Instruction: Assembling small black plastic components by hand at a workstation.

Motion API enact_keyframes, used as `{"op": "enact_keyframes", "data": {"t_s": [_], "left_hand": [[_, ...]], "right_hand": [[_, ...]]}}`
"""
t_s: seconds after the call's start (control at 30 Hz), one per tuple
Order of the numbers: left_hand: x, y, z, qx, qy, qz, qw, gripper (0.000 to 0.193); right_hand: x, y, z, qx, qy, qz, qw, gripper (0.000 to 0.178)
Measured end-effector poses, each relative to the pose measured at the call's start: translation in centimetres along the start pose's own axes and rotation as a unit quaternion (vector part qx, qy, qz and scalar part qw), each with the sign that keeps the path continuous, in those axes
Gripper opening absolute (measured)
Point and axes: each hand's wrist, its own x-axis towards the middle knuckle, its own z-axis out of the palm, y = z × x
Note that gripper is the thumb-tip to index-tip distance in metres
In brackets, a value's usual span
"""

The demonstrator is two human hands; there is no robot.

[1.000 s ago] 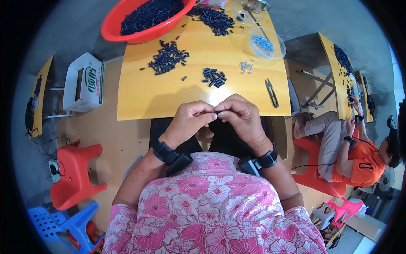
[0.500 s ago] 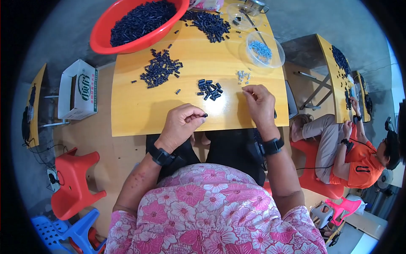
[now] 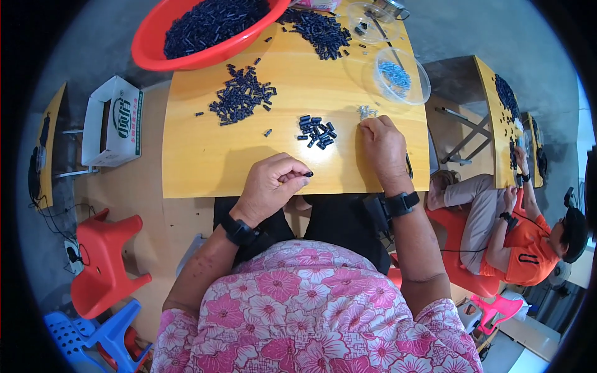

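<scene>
Near the front edge of the yellow table (image 3: 205, 177), my left hand (image 3: 272, 188) pinches a small black tube-like piece (image 3: 309, 174) between thumb and fingertips. My right hand (image 3: 384, 152) has its fingertips pressed together beside a little pile of small clear pieces (image 3: 367, 111); whatever they may hold is hidden. Between and beyond my hands lies a small heap of black pieces (image 3: 317, 132). A larger heap of similar black pieces (image 3: 239, 99) spreads farther left. Close to my right wrist, a dark slim object (image 3: 408, 166) rests on the table, partly covered.
A red basin (image 3: 149, 46) full of black pieces stands far left, with another heap (image 3: 322, 34) beside it. A clear bowl (image 3: 423, 87) holds bluish clear pieces; a second clear bowl (image 3: 373, 37) stands behind. A co-worker in orange (image 3: 528, 261) sits at the right-hand table (image 3: 488, 93).
My right hand has moved slightly up, closer to the clear pieces, its fingertips now by them. My left hand still pinches the black piece. The view has shifted a little.
</scene>
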Motion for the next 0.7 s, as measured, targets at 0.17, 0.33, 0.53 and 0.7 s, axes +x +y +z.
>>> {"op": "enact_keyframes", "data": {"t_s": [0.17,0.33,0.53,0.7], "left_hand": [[-0.1,-0.1,0.1,0.013,0.0,0.004,1.0,0.007],[-0.1,0.1,0.2,0.033,0.008,0.011,0.999,0.007],[-0.8,0.5,0.8,-0.007,0.013,-0.021,1.0,0.008],[-1.8,1.2,0.9,-0.004,0.01,-0.006,1.0,0.01]], "right_hand": [[-1.0,-0.6,0.3,-0.039,-0.018,-0.023,0.999,0.008],[-2.4,0.5,0.8,0.064,0.056,-0.132,0.988,0.007],[-5.3,-4.4,-1.7,0.265,-0.069,-0.043,0.961,0.015],[-6.6,-6.7,-2.4,0.323,-0.139,-0.027,0.936,0.013]]}}
